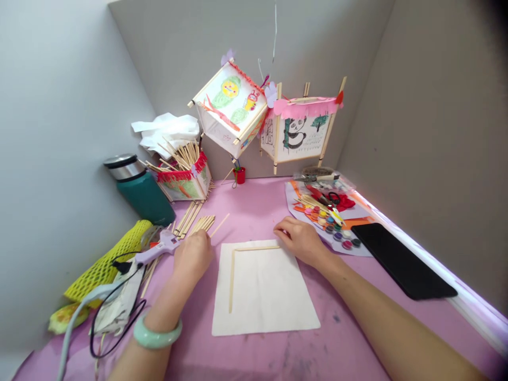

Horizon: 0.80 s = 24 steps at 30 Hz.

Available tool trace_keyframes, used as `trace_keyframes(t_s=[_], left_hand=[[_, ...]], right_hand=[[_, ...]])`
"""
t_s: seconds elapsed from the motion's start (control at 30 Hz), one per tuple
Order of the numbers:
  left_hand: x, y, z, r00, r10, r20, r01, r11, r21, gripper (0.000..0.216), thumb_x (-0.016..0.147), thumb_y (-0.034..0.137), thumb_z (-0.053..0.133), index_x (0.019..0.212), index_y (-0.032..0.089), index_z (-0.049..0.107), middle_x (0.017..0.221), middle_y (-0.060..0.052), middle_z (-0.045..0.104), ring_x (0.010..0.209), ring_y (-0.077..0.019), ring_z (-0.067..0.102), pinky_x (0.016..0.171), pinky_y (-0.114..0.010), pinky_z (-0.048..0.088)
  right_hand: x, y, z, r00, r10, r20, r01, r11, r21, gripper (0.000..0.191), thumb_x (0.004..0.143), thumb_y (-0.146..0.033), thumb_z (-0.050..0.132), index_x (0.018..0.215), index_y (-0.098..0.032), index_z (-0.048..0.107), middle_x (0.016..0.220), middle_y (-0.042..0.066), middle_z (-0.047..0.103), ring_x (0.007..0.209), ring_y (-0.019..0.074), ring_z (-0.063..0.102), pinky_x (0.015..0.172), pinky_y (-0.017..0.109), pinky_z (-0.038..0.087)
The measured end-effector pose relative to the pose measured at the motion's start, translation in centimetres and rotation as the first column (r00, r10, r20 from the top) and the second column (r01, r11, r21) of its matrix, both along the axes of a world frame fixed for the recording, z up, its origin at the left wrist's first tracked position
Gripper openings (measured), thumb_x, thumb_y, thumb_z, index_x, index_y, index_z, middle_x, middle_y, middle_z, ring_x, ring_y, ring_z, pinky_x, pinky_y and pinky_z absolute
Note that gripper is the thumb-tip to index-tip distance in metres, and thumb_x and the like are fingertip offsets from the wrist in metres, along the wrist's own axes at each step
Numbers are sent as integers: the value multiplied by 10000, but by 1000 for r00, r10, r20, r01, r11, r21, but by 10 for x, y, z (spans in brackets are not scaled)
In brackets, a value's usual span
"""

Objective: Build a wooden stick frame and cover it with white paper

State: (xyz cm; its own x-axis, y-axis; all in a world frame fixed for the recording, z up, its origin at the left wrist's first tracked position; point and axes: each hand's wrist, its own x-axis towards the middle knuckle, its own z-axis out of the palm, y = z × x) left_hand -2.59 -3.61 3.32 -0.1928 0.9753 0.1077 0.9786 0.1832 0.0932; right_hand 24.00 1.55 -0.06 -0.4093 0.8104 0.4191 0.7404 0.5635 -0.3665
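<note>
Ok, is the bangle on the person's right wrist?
No, the green bangle circles the wrist of the left hand, while the right hand wears none.

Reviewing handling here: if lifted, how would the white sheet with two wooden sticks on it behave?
The white sheet looks thin, so it is probably light and would likely droop at the unsupported corner. The wooden sticks along two edges probably stiffen those sides, though they might peel off if lightly fixed.
</note>
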Motion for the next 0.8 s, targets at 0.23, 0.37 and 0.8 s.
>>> trace_keyframes(t_s=[0.23, 0.37, 0.8], left_hand=[[30, -29, 11, 882, -328, 339, 358, 933, -28, 192, 848, 232, 428, 792, 217, 612, 792, -2, 695, 730, -154, 612, 642, -236, 380], [40, -43, 14, 801, -380, 463, 439, 898, -23, 183, 831, 225, 441, 744, 219, 602, 726, 13, 669, 673, -146, 574, 621, -241, 350], [17, -103, -25, 773, -172, 611, 149, 985, 89, 207, 882, 319, 467, 953, 220, 634, 809, -6, 660, 660, -143, 560, 634, -257, 414]], right_hand=[[-5, -26, 28, 970, 218, -110, -194, 963, 189, 175, 917, -282, 536, 1012, -201, 659, 997, 66, 622, 858, 159, 571, 731, 267, 416], [-6, -52, 35, 948, 304, 93, -318, 923, 215, 155, 901, -278, 563, 861, -202, 691, 827, 60, 631, 782, 183, 513, 677, 297, 369], [13, -105, -4, 947, 322, -19, -322, 947, 5, 217, 926, -256, 516, 855, -216, 717, 769, 54, 588, 745, 174, 478, 673, 308, 354]])
